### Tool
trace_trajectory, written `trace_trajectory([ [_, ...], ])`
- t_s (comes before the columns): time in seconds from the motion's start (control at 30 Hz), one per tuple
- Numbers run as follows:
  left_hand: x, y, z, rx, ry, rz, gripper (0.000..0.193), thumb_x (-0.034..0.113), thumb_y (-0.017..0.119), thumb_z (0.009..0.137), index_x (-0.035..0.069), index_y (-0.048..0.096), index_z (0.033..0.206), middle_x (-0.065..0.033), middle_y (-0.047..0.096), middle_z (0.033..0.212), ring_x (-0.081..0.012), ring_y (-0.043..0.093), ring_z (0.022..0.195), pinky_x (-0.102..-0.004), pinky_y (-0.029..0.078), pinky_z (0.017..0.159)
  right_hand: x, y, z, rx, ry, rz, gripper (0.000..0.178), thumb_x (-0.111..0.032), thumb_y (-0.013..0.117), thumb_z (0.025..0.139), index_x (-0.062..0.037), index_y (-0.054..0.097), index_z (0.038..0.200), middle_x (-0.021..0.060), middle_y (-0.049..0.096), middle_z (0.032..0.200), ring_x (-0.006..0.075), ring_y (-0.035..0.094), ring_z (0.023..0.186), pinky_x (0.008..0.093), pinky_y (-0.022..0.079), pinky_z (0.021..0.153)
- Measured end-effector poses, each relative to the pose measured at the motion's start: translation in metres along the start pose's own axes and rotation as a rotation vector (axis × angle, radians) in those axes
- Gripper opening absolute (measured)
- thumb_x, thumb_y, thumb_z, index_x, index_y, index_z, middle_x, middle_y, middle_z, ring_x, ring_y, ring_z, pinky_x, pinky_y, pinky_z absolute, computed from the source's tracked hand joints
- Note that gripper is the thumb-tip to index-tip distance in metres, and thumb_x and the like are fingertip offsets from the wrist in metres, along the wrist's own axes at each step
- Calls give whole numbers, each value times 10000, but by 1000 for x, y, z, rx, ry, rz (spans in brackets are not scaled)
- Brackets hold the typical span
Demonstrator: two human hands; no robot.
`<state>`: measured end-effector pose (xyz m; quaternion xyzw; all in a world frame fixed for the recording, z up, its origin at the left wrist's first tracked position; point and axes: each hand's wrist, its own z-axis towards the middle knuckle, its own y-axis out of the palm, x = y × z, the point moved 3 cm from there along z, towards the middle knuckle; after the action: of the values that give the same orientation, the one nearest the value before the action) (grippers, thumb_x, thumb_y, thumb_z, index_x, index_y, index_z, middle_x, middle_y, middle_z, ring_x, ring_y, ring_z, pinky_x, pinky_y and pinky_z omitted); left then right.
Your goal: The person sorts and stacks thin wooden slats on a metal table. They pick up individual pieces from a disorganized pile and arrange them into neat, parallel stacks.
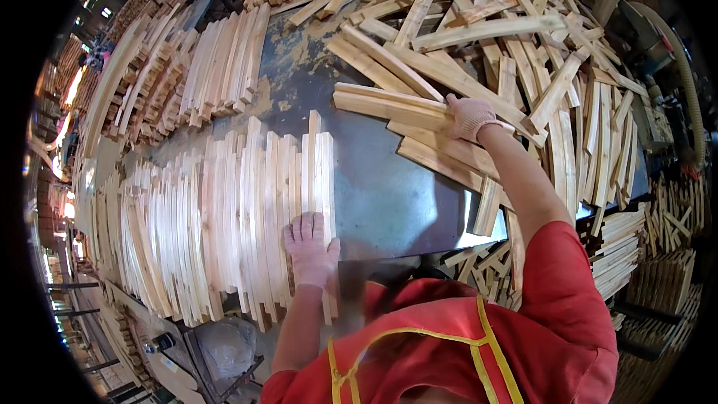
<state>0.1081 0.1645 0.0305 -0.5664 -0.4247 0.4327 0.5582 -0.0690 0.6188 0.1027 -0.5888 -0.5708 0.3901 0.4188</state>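
My left hand (310,249), in a pale pink work glove, lies flat with its fingers stretched out over the right end of a row of wooden strips (232,217). The strips stand side by side, their ends uneven. On the right, my right hand (473,117), gloved alike, is closed round a pale wooden strip (393,105) at the near side of a jumbled heap of wooden strips (516,52). Its fingertips are partly hidden behind the wood. More loose strips (441,161) lie just under and beside that hand, pointing toward the lower right.
The grey metal table (385,206) shows between row and heap, its far part scuffed brown. Stacked strips (224,67) stand at the far left. A ribbed hose (692,97) hangs at the right. Below the table's edge lie more wood stacks (617,254) and a clear plastic bag (226,348).
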Motion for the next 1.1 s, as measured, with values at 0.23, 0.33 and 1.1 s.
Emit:
trace_trajectory([
  [0.23,1,-6,-1,1,-14,-31,747,473,705,886,142,517,1528,-100,436,1583,-326,329,1512,-564,169,1288,-70,6,-70,-166,-158,205,444,-412,751,781,-58,793,1045,213,775,1087,373,755,1016,464,596,889],
  [0.33,0,3,-2,46,10,-49,725,490,711,883,151,557,1506,-109,455,1573,-330,339,1507,-568,175,1285,-125,68,-113,-217,-93,521,592,-539,768,789,-12,765,1057,247,770,1037,402,748,974,470,585,890],
  [1.1,3,-7,-4,-108,53,-127,956,684,691,849,83,489,1565,-121,409,1615,-338,277,1541,-559,115,1292,-125,113,-140,-134,67,729,727,-398,709,878,-81,479,1490,207,763,1022,334,751,948,421,589,854],
])
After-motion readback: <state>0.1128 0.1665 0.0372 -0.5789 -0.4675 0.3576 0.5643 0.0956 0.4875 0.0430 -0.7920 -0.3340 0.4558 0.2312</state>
